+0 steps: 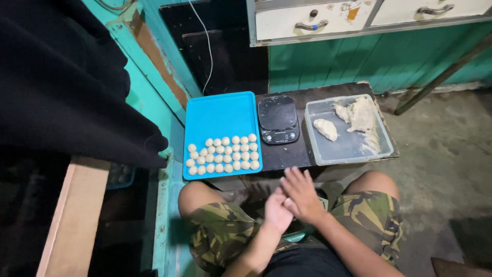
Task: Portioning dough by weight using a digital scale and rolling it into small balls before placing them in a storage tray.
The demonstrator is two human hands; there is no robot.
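My left hand [275,213] lies palm up over my lap. My right hand [302,194] is pressed flat across it with fingers stretched out; anything between the palms is hidden. Just beyond them is a low dark table [287,156]. On its left, a blue tray [218,115] holds several small round dough balls [223,154] in rows along its near edge. A black digital kitchen scale [278,119] sits in the middle with nothing on it. On the right, a clear plastic container [353,149] holds a small dough lump [326,129] and a larger ragged dough mass [359,114].
My knees in camouflage shorts [225,225] sit close under the table's front edge. A black cloth [66,82] hangs at the left above a wooden plank [77,215]. A teal wall, a white cable [207,46] and a drawer cabinet [318,20] stand behind. Concrete floor lies to the right.
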